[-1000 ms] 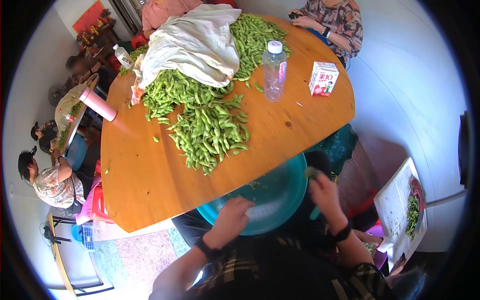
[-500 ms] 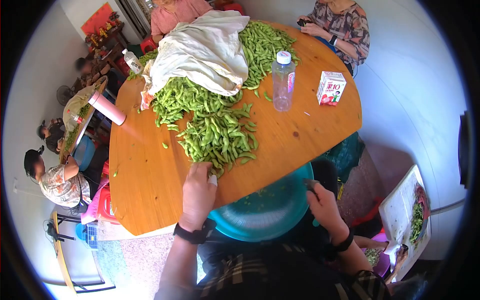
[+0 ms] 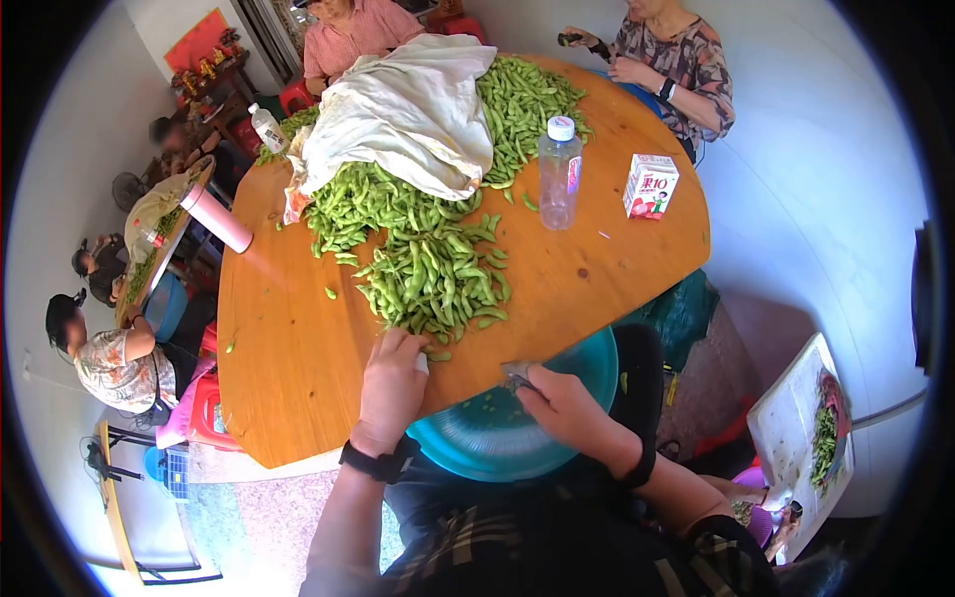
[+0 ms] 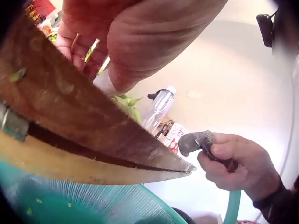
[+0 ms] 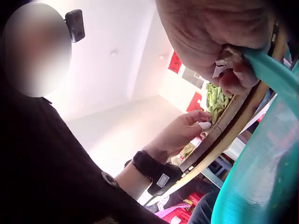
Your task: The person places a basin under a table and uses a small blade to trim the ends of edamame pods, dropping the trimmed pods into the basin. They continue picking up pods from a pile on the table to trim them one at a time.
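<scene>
My left hand (image 3: 393,383) lies on the round wooden table (image 3: 298,338), fingertips at the near edge of the heap of green edamame pods (image 3: 428,269). In the left wrist view its fingers (image 4: 77,39) are curled and a green sliver shows between them. My right hand (image 3: 567,408) grips a small cutter (image 3: 516,374) with a grey head and red handles (image 4: 194,141). It hovers at the table's edge over the teal basin (image 3: 468,438) on my lap. One left fingertip (image 5: 204,125) is wrapped in white tape.
A white cloth sack (image 3: 408,109) covers the far pods. A water bottle (image 3: 559,174), a juice carton (image 3: 649,186) and a pink tumbler (image 3: 216,217) stand on the table. Two people (image 3: 353,25) sit across from me. A white tray with pods (image 3: 806,418) sits low right.
My left hand left the basin's rim and reached to the pile's near edge. My right hand with the cutter moved left, from the basin's right side to the table edge.
</scene>
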{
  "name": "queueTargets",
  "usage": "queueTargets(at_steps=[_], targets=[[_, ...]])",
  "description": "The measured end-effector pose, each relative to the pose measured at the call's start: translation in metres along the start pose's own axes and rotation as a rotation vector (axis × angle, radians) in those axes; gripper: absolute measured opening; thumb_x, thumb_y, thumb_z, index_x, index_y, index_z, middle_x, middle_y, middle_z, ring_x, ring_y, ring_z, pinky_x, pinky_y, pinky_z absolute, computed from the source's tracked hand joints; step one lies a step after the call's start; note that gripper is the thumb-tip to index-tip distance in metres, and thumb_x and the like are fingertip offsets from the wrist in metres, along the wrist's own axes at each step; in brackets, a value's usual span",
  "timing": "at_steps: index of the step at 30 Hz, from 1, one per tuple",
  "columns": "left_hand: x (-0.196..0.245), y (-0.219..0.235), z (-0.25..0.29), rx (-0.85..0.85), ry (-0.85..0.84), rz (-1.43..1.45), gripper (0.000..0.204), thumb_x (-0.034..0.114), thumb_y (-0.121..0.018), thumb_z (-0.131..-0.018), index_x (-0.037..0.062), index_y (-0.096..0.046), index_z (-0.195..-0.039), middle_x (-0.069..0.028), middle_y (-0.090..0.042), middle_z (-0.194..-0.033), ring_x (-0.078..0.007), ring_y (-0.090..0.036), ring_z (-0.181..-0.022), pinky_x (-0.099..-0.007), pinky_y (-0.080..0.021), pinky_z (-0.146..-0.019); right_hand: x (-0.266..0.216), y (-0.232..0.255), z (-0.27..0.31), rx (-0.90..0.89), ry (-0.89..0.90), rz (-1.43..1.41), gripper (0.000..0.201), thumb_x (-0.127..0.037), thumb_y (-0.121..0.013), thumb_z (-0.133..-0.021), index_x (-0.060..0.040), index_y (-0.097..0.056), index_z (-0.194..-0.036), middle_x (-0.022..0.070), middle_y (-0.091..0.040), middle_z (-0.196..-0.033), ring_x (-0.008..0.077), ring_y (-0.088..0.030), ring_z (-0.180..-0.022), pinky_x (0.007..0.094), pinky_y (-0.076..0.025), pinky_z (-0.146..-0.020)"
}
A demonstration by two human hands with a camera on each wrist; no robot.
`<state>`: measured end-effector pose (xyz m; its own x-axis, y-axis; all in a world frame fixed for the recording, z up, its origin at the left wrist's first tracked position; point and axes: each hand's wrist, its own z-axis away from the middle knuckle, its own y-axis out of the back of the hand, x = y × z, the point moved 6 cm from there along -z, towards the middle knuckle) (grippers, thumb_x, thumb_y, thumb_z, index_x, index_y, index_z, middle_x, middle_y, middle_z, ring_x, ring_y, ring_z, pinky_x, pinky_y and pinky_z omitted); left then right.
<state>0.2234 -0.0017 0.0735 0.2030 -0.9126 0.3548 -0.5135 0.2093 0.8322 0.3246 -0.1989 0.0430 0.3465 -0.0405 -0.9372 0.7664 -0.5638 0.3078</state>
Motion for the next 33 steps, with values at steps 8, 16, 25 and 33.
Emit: queueTargets(at_steps=[8, 16, 25, 33], targets=[[0.037, 0.014, 0.001, 0.024, 0.048, 0.282, 0.02, 0.001, -0.059, -0.091, 0.002, -0.064, -0.111, -0.0197, -0.063, -0.099, -0.0412, -0.064, -0.084, -0.0415, -0.055, -0.073, -0.012, 0.0, -0.009, -0.033, -0.08, -0.052, 0.014, -0.01, -0.054, -0.098, 0.0033, -0.057, -0.102, 0.0183, -0.063, -0.078, 0.0302, -0.063, -0.065, 0.0356, -0.049, -0.061], [0.063, -0.035, 0.028, -0.211, 0.34, 0.925, 0.026, 0.001, -0.049, -0.101, 0.0009, -0.06, -0.124, -0.0039, -0.064, -0.096, -0.009, -0.06, -0.073, -0.0229, -0.051, -0.065, -0.008, 0.003, 0.002, -0.061, -0.295, -0.296, 0.021, -0.015, -0.054, -0.099, -0.0006, -0.054, -0.084, 0.0033, -0.056, -0.065, 0.0094, -0.055, -0.053, 0.0264, -0.043, -0.05], [0.089, -0.041, 0.037, -0.07, -0.083, 0.452, 0.045, -0.005, -0.059, -0.09, 0.0003, -0.056, -0.134, -0.0148, -0.063, -0.092, -0.0274, -0.063, -0.075, -0.033, -0.051, -0.068, 0.002, 0.005, 0.023, -0.077, -0.274, -0.339, 0.022, -0.012, -0.055, -0.099, -0.0004, -0.053, -0.081, 0.0025, -0.053, -0.063, 0.0086, -0.054, -0.054, 0.0256, -0.042, -0.05], [0.092, -0.056, 0.049, -0.08, -0.011, 0.445, 0.045, -0.004, -0.061, -0.087, -0.0007, -0.057, -0.132, -0.0176, -0.062, -0.093, -0.033, -0.063, -0.079, -0.0367, -0.052, -0.07, 0.017, -0.003, 0.035, -0.077, -0.321, -0.394, 0.011, -0.011, -0.055, -0.099, -0.0008, -0.059, -0.101, 0.0017, -0.058, -0.074, 0.0076, -0.054, -0.058, 0.025, -0.043, -0.053]])
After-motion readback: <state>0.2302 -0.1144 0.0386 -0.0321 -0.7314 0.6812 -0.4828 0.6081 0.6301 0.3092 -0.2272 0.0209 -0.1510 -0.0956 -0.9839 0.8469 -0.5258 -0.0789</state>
